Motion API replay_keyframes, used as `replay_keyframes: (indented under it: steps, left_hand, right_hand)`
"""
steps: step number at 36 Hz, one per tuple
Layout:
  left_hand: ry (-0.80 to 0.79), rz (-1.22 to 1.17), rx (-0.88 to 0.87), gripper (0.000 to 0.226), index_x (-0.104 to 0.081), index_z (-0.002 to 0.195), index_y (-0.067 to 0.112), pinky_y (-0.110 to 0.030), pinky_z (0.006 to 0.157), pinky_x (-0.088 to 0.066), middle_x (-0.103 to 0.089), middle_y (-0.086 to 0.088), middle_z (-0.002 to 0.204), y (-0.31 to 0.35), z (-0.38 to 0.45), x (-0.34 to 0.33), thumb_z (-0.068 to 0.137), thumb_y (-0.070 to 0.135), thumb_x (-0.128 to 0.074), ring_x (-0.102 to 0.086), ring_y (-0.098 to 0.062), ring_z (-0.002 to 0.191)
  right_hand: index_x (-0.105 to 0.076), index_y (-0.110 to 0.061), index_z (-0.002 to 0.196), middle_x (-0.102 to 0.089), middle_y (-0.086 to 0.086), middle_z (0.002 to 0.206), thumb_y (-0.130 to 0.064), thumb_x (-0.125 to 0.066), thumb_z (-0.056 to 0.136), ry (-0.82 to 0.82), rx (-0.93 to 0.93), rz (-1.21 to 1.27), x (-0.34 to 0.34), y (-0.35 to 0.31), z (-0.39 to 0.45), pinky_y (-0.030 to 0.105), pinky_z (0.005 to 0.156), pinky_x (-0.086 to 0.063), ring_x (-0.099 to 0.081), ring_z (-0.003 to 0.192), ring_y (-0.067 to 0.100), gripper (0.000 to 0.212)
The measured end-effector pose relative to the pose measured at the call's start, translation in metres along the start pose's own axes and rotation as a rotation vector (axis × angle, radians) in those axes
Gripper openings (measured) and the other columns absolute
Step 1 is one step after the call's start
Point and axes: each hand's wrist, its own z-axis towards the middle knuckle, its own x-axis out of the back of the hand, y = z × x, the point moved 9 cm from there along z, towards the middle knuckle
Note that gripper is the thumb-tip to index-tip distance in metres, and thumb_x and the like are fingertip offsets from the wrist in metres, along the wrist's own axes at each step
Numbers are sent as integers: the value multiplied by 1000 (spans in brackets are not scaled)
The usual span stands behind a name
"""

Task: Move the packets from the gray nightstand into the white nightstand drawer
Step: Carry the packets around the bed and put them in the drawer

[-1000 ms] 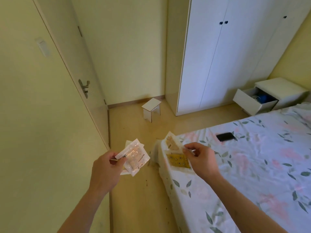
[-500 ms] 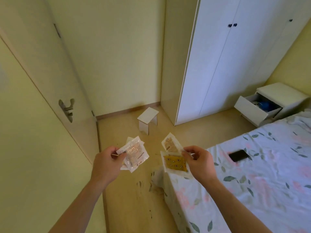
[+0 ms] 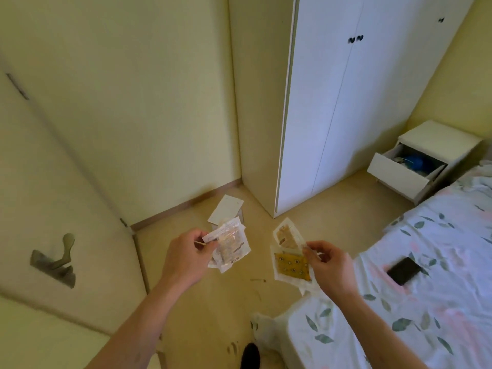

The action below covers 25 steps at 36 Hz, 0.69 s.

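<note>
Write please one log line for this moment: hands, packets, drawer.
left hand: holds clear packets | right hand: holds yellow packets | drawer: open, far ahead

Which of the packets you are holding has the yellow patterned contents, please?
The lower packet in the right hand; the packet above it is pale tan, and the left hand holds clear packets.

One head-worn wide view, looking forward and down. Both hands close below; floor (image 3: pixel 202 302) beneath. Wardrobe (image 3: pixel 346 107) ahead, white nightstand (image 3: pixel 436 141) far right, bed (image 3: pixel 426 275) near right, door (image 3: pixel 61 209) left.
</note>
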Motion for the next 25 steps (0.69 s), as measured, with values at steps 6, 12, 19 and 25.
replay_keyframes:
  steps: [6,12,19,25]
  left_hand:
    - [-17,-2,-8,11,-68,80,33,-10,50,-44,-70,16,76,0,106,7,88,34,-75,-64,7,71]
    - [-47,-14,-45,16,-66,75,32,-11,46,-41,-69,19,71,17,195,-4,88,34,-74,-64,6,68]
    - [-159,-20,-117,20,-65,71,26,-28,51,-48,-68,22,73,54,314,-59,89,31,-72,-63,-1,67]
    - [-270,-57,-236,25,-60,68,24,-17,45,-39,-67,13,67,103,421,-118,88,28,-73,-57,-4,56]
  right_hand:
    - [-74,-36,85,-74,-15,71,-27,-72,93,1,11,55,-40,-30,94,13,46,-47,-69,60,6,13]
    - [-75,-37,86,-73,-18,74,-30,-71,92,48,14,33,-44,-49,176,15,47,-49,-69,63,4,10]
    - [-74,-37,86,-73,-22,76,-25,-72,92,173,-37,19,-26,-43,265,14,46,-49,-69,64,1,14]
    - [-74,-38,87,-71,-25,76,-27,-72,92,324,-100,-7,-1,-33,344,12,45,-47,-68,60,2,13]
